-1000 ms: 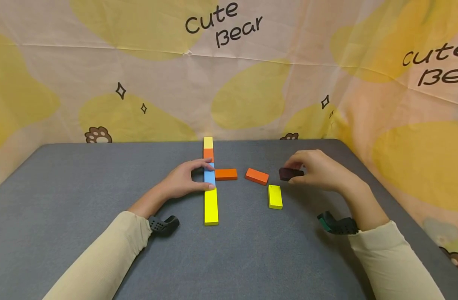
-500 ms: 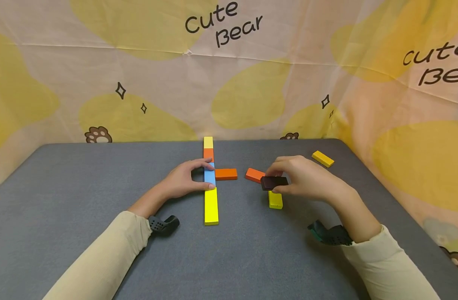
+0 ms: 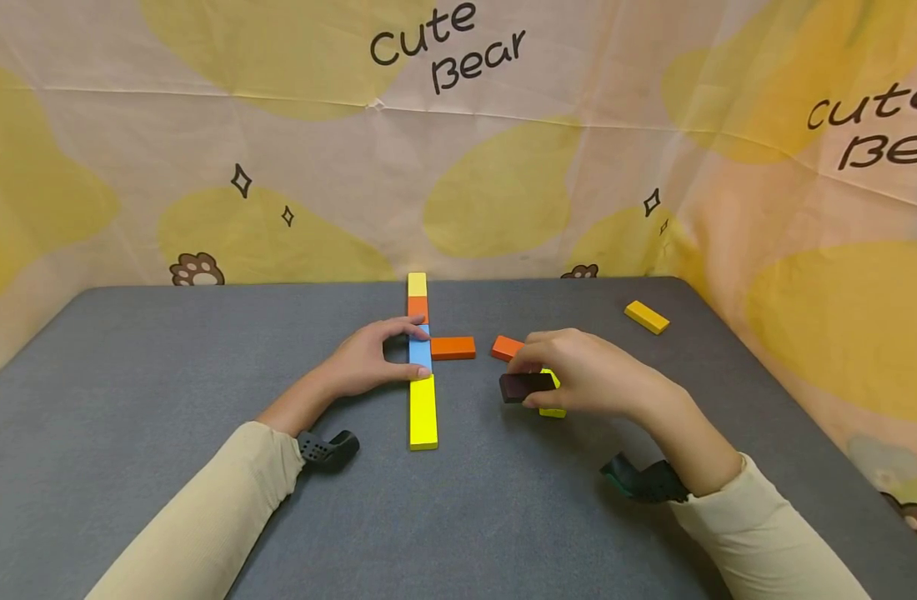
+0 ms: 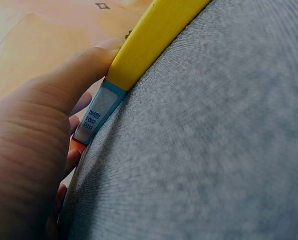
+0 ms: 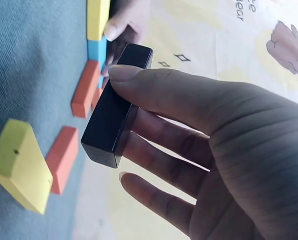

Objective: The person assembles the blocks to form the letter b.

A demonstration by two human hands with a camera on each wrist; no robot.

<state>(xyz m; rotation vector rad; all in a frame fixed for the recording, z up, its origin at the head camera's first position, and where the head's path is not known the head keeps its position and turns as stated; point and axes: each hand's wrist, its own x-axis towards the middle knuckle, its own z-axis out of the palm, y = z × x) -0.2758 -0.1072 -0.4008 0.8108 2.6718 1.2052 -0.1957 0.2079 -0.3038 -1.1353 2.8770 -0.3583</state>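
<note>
My right hand (image 3: 589,371) pinches a black block (image 5: 113,110) between thumb and fingers, raised above the table. It overlaps a yellow block (image 5: 21,165) and part of a loose orange block (image 5: 62,159) in the head view. My left hand (image 3: 368,358) holds the blue block (image 3: 419,350) in a straight row, thumb at its near end and fingertips at its far end. A long yellow block (image 3: 423,412) continues the row toward me. Beyond the blue one come an orange block (image 3: 417,309) and a pale yellow block (image 3: 417,284). Another orange block (image 3: 453,348) juts rightward from the blue block's side.
A yellow-orange block (image 3: 646,317) lies by itself near the back right of the grey table (image 3: 203,333). Printed cloth (image 3: 316,150) hangs behind and to the right of the table. Each wrist wears a dark strap piece.
My right hand has carried the black block left and toward me, over the loose blocks. The yellow-orange block at the back right has come into sight. The left hand stays put.
</note>
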